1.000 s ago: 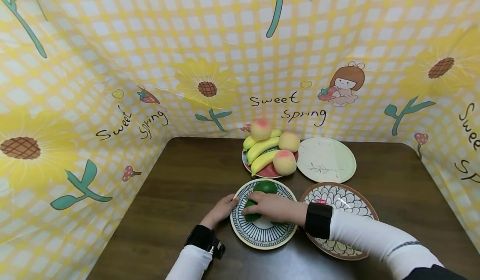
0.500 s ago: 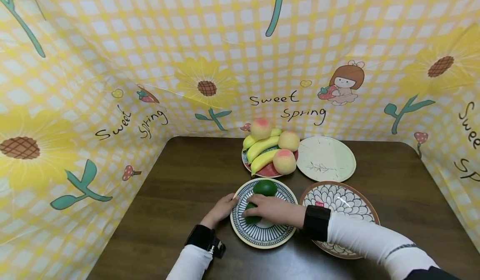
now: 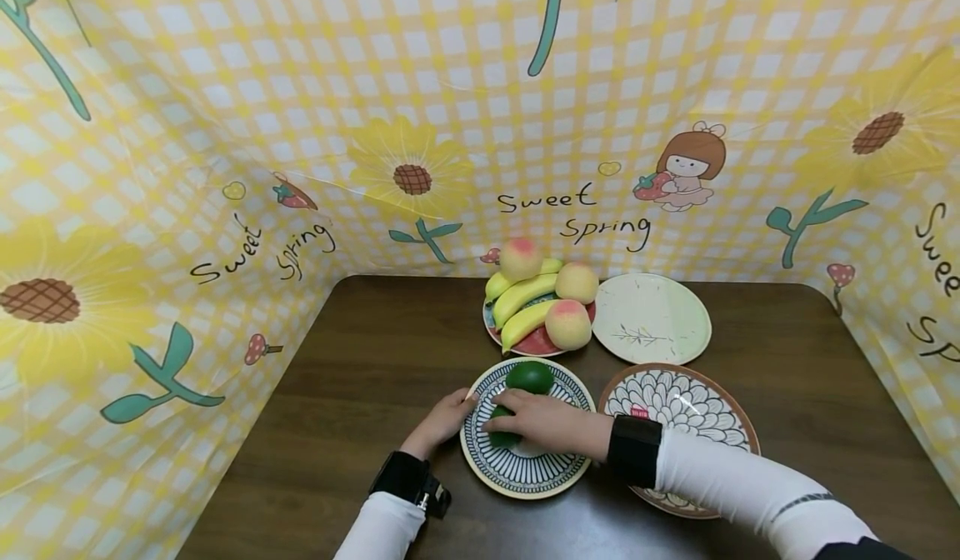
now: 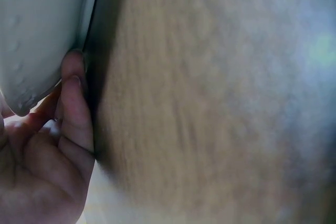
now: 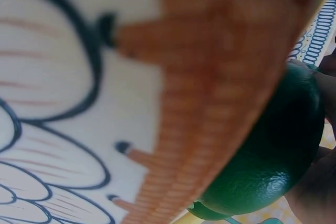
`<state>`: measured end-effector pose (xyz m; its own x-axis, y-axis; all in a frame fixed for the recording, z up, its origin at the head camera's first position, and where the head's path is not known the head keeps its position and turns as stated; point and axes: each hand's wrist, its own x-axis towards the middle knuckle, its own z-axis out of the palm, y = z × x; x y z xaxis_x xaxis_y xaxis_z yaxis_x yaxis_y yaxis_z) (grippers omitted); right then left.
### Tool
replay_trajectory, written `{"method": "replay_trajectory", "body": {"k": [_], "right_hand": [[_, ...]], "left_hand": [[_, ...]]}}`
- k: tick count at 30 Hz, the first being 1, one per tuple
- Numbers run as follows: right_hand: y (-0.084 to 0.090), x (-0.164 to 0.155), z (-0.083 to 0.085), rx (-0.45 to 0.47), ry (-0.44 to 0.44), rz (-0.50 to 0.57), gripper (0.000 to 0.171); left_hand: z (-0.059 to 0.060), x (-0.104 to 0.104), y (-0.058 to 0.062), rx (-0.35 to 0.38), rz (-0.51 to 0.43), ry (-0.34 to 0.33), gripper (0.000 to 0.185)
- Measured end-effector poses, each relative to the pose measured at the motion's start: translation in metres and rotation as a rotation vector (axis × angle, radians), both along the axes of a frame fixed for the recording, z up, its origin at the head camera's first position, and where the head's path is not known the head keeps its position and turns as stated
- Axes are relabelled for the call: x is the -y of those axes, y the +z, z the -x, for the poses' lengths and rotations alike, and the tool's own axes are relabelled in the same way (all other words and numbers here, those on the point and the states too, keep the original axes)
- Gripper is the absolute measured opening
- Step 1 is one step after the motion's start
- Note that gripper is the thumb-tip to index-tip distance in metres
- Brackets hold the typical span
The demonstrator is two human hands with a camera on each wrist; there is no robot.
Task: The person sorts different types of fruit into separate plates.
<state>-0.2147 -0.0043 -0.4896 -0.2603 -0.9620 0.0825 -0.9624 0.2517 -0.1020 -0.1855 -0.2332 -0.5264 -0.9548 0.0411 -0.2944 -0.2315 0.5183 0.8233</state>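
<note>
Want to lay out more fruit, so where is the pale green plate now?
In the head view, the pale green plate lies at the back of the table, right of centre, beside the fruit plate and behind the brown-rimmed plate.

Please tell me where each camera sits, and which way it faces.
Head: worn on the head, looks forward and down at the tabletop; left hand and right hand show.
Left wrist: on that wrist, looks at a plate's underside and tabletop; left hand shows.
Right wrist: on that wrist, looks at the brown-rimmed plate and a green fruit; right hand partly shows.
Head and right wrist share the brown-rimmed plate.
</note>
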Motion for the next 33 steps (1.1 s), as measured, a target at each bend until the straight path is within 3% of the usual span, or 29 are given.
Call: {"method": "replay_trajectory", "body": {"k": [5,12,18,25,33], "right_hand": [[0.007,-0.005,-0.006,0.046,-0.056,0.02,0.057],[0.013,-0.037,-0.018,0.151,-0.227,0.145,0.061],[0.019,-0.093,-0.025,0.118,-0.404,0.242,0.052],[0.029,-0.165,-0.031,0.167,-0.667,0.261,0.045],[0.02,-0.239,-0.041,0.229,-0.891,0.303,0.05]], "left_hand": [[0.001,0.0,0.0,0.001,0.003,-0.012,0.038],[0.002,-0.002,-0.001,-0.01,0.026,-0.003,0.032],[0.002,0.0,-0.001,0.003,0.016,0.017,0.033],[0.004,0.002,0.0,-0.008,0.019,0.02,0.035],[0.005,-0.002,-0.004,-0.024,0.043,0.021,0.034]]}}
